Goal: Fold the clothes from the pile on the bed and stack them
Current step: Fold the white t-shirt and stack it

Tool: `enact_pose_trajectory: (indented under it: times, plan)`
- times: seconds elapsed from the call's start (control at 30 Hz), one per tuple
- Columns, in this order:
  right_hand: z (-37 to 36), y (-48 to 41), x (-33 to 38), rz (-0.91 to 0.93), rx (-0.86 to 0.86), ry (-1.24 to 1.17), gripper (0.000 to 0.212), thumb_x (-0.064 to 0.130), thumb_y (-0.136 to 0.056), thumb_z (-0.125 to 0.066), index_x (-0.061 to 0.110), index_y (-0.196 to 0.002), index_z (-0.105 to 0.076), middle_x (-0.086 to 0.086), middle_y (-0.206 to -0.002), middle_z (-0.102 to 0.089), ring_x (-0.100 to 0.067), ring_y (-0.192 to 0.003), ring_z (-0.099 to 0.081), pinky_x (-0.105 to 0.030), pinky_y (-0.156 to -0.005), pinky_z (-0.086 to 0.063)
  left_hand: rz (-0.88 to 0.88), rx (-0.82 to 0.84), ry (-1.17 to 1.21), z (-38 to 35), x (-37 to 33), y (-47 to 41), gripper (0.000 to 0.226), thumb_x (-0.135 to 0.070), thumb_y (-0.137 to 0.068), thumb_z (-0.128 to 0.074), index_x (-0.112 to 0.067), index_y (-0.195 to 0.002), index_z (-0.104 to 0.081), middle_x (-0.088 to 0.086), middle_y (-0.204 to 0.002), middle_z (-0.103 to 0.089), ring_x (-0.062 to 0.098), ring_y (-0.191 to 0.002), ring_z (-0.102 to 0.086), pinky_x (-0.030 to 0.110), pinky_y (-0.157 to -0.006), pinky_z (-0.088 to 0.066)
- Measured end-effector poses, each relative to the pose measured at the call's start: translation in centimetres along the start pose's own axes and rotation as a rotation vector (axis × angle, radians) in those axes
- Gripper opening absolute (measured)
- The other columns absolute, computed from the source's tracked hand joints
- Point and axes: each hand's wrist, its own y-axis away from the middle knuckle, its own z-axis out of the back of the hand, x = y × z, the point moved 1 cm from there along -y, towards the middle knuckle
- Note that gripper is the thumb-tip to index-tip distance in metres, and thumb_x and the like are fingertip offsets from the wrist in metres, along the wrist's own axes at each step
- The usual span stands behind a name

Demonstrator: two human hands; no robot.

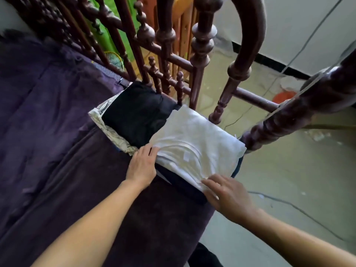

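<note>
White folded garment tops the stack at the bed's foot corner.
Left hand, fingers straight, touches its left edge; right hand, fingers spread, touches its near corner; the garment lies just ahead of both.

Dark purple plush blanket, creased, filling 7 to 10 o'clock. Turned dark-red wooden railing with knobbed spindles and an arched top rail, running from 11 to 3 o'clock; behind it at 12 o'clock a green panel, a yellow-rimmed mesh racket and a pale yellow-orange slatted wooden frame. Worn pale concrete floor from 2 to 5 o'clock, with an orange round object at 2 o'clock and a thin dark cable at 4 o'clock, bounded at 1 o'clock by a white wall with black skirting.
</note>
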Motion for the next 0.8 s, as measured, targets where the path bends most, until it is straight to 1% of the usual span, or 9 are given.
enact_pose_trajectory:
  times: [0.07,0.13,0.2,0.27,0.4,0.47,0.57,0.7,0.8]
  plan:
    - [-0.6,-0.4,-0.6,-0.014,-0.066,0.072,0.031,0.026,-0.09,-0.053,0.015,-0.116,-0.066,-0.008,-0.118,-0.064,-0.03,-0.107,-0.062,-0.037,-0.079,-0.05,-0.027,-0.028,-0.023,-0.4,-0.7,0.6,0.072,0.009,-0.069,-0.057,-0.01,-0.136,-0.041,0.013,-0.139,-0.044,0.031,-0.123,-0.047,0.04,-0.093,-0.045]
    - [-2.4,-0.3,-1.2,-0.033,0.016,0.167,0.044,0.032,-0.095,-0.042,0.011,-0.131,-0.056,-0.016,-0.141,-0.05,-0.036,-0.131,-0.046,-0.045,-0.098,-0.042,-0.025,0.125,-0.078,-1.6,-1.1,0.9,0.084,0.004,-0.078,-0.05,-0.014,-0.151,-0.014,0.009,-0.159,-0.01,0.025,-0.145,-0.016,0.038,-0.108,-0.033]
    - [-4.2,0.3,-1.3,-0.015,0.188,0.213,0.053,0.035,-0.099,-0.026,0.007,-0.138,-0.049,-0.019,-0.147,-0.041,-0.04,-0.137,-0.037,-0.052,-0.103,-0.04,0.037,0.266,-0.108,-2.5,-1.3,1.0,0.084,-0.001,-0.084,-0.043,-0.018,-0.152,0.002,0.004,-0.159,0.014,0.02,-0.147,0.006,0.038,-0.115,-0.022]
    - [-4.9,0.5,-0.7,-0.044,0.298,0.25,0.055,0.028,-0.095,-0.026,0.003,-0.138,-0.049,-0.023,-0.146,-0.041,-0.044,-0.136,-0.036,-0.056,-0.101,-0.043,0.075,0.304,-0.114,-2.4,-1.6,1.4,0.082,-0.002,-0.085,-0.042,-0.019,-0.152,0.002,0.003,-0.159,0.016,0.021,-0.147,0.009,0.04,-0.117,-0.017]
    - [-3.9,1.3,2.1,-0.018,0.339,0.267,0.055,0.021,-0.08,-0.038,0.001,-0.127,-0.059,-0.026,-0.138,-0.049,-0.045,-0.13,-0.044,-0.056,-0.104,-0.039,0.095,0.379,-0.119,-0.2,-2.7,4.4,0.071,-0.005,-0.088,-0.041,-0.023,-0.151,-0.015,0.005,-0.16,0.005,0.025,-0.147,-0.001,0.04,-0.115,-0.02]
    - [-3.6,3.0,3.8,0.094,0.313,0.244,0.045,0.023,-0.078,-0.056,0.006,-0.118,-0.064,-0.023,-0.134,-0.054,-0.042,-0.126,-0.049,-0.054,-0.106,-0.036,0.172,0.426,-0.072,1.3,-2.9,7.5,0.058,-0.01,-0.091,-0.041,-0.021,-0.147,-0.028,0.007,-0.158,-0.009,0.026,-0.143,-0.015,0.04,-0.111,-0.025]
    - [-3.5,5.9,6.7,0.194,0.366,0.227,0.037,0.029,-0.063,-0.077,0.016,-0.097,-0.073,-0.014,-0.119,-0.066,-0.034,-0.114,-0.061,-0.047,-0.096,-0.049,0.269,0.428,-0.049,3.1,-2.8,14.1,0.042,-0.019,-0.094,-0.041,-0.021,-0.136,-0.041,0.005,-0.14,-0.038,0.024,-0.125,-0.039,0.038,-0.102,-0.034]
    - [-3.6,9.4,12.2,0.236,0.444,0.178,0.013,0.027,-0.074,-0.052,0.021,-0.076,-0.063,0.0,-0.082,-0.064,-0.025,-0.08,-0.065,-0.032,-0.067,-0.051,0.454,0.44,0.053,4.1,-2.2,25.1,0.039,-0.016,-0.094,-0.038,-0.021,-0.131,-0.046,0.003,-0.127,-0.049,0.025,-0.117,-0.049,0.038,-0.097,-0.036]
    - [-2.9,11.6,17.5,0.264,0.498,0.204,0.022,0.024,-0.092,-0.043,0.014,-0.103,-0.059,-0.007,-0.105,-0.06,-0.03,-0.101,-0.056,-0.039,-0.084,-0.043,0.558,0.399,0.11,3.9,-1.8,34.2,0.039,-0.014,-0.093,-0.037,-0.019,-0.13,-0.048,0.005,-0.128,-0.052,0.028,-0.116,-0.052,0.037,-0.094,-0.039]
